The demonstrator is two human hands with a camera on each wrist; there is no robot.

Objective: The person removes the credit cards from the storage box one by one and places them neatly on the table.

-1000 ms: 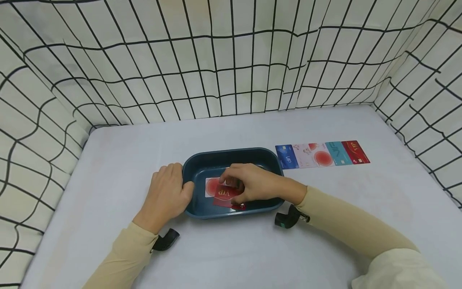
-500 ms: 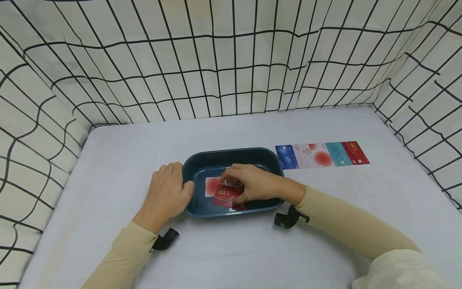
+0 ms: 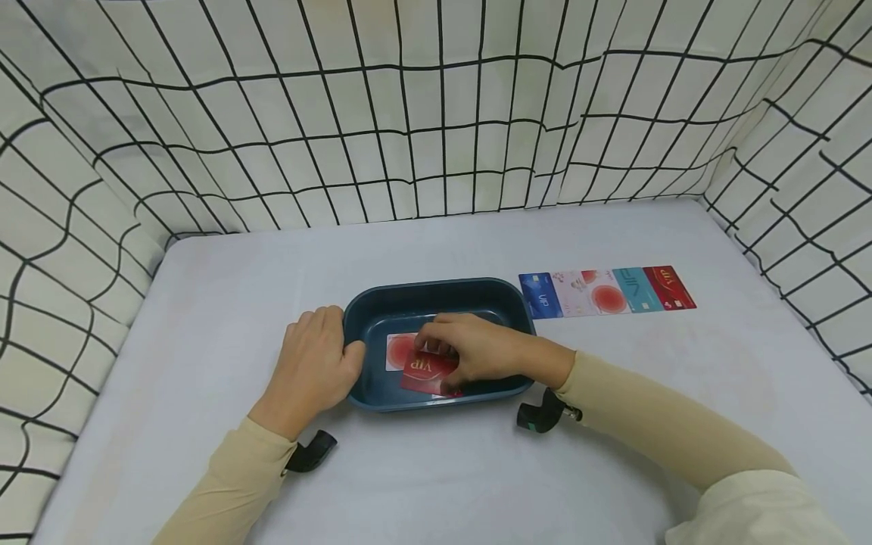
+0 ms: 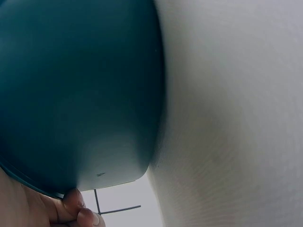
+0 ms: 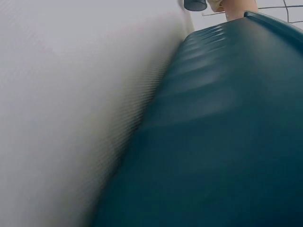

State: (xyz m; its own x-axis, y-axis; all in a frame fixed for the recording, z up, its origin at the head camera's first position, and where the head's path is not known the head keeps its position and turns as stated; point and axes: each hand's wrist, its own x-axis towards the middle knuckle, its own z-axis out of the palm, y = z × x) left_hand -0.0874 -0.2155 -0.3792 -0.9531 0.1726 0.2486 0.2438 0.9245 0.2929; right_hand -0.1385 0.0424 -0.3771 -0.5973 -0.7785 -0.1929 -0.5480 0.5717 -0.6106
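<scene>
In the head view my left hand [image 3: 315, 365] grips the left end of a dark teal tray [image 3: 371, 303], its thumb over the rim. The left wrist view shows fingertips [image 4: 74, 201] curled at the edge of the tray's outer wall [image 4: 94, 94]. My right hand [image 3: 480, 347] reaches into the tray over its right side. Thumb and curled fingers hold a red VIP card [image 3: 425, 371] by its edges. Beneath it and to the left lies a white card with a red circle [image 3: 399, 352], partly covered. The right wrist view has only the tray's long side [image 5: 203, 118].
Right of the tray, several cards lie in a row on the white-covered table [image 3: 436, 484]: a blue card [image 3: 541, 295], pale cards with red circles [image 3: 608, 299], a teal card [image 3: 636, 290] and a red card [image 3: 671, 288]. Black wire mesh [image 3: 443, 129] encloses the table's back and sides.
My right fingers and thumb have shifted very slightly on the red VIP card, which tilts a little. My left hand, the tray and the card row stay in place.
</scene>
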